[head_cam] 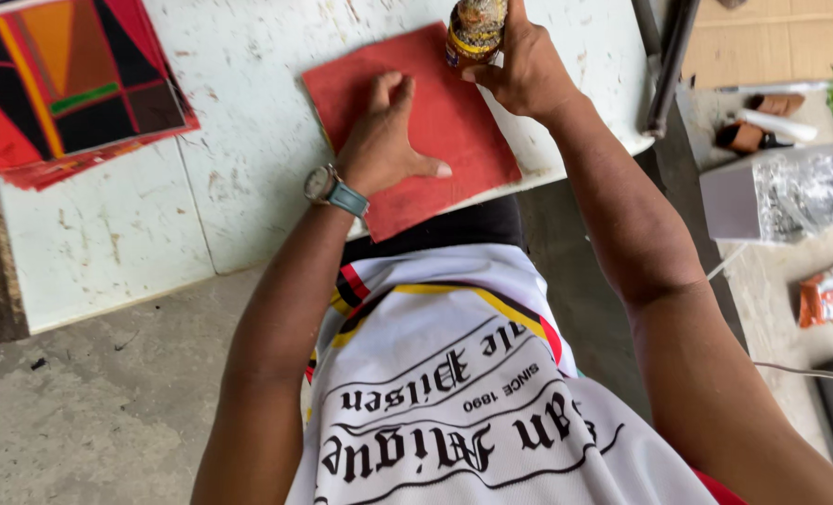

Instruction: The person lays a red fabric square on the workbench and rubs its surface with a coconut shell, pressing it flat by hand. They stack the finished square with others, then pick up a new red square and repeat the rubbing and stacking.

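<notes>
Red square sheet [435,140], upper centre of frame, on the white table [248,187]: left hand [384,140] spread flat on it. Right hand [524,65] clamped around a small brown bottle [475,30], top centre above the sheet's far edge. Best handled by keeping the sheet pinned firmly and the bottle steady over it.

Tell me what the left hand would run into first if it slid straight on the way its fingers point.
The left hand lies flat on the red sheet, fingers pointing toward its far edge. Sliding on, it would cross that edge onto the bare white table. The bottle in the right hand looks just off that line, though depth is unclear.
</notes>
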Tool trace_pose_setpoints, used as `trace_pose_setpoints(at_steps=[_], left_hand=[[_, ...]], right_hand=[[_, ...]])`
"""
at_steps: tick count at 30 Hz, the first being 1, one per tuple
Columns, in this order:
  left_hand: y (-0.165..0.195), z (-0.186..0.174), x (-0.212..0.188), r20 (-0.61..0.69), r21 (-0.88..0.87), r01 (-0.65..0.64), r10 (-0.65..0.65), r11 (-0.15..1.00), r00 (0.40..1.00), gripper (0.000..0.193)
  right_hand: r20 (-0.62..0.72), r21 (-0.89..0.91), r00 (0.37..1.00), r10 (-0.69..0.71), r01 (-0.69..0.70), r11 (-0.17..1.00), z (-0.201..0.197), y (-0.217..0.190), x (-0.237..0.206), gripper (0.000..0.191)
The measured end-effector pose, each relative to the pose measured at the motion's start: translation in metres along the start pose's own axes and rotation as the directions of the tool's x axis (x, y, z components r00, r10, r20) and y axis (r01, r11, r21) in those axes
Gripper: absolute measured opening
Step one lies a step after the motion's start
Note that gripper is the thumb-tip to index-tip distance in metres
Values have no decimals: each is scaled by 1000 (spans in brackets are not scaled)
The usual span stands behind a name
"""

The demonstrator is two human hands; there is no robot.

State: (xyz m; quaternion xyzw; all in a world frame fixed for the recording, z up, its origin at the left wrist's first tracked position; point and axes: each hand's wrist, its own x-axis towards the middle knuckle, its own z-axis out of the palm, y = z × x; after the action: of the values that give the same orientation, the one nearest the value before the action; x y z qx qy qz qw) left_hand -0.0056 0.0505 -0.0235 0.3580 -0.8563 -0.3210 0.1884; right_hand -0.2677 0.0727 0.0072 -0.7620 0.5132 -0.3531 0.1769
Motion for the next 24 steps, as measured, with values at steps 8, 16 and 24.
trace_pose_setpoints(at_steps=[8,16,24], left_hand=[[-4,0,-1,-9,-20,-25,24,1000,1000,131],[-6,4,-3,-4,15,-65,65,998,998,130],[-8,-53,7,427,161,-154,72,975,902,83]], right_hand=[[-7,-61,992,125,-125,990,-23,-80,-101,74],[-63,-32,984,169,-171,985,6,-77,-89,81],[-130,92,987,94,-82,992,7,-31,23,86]])
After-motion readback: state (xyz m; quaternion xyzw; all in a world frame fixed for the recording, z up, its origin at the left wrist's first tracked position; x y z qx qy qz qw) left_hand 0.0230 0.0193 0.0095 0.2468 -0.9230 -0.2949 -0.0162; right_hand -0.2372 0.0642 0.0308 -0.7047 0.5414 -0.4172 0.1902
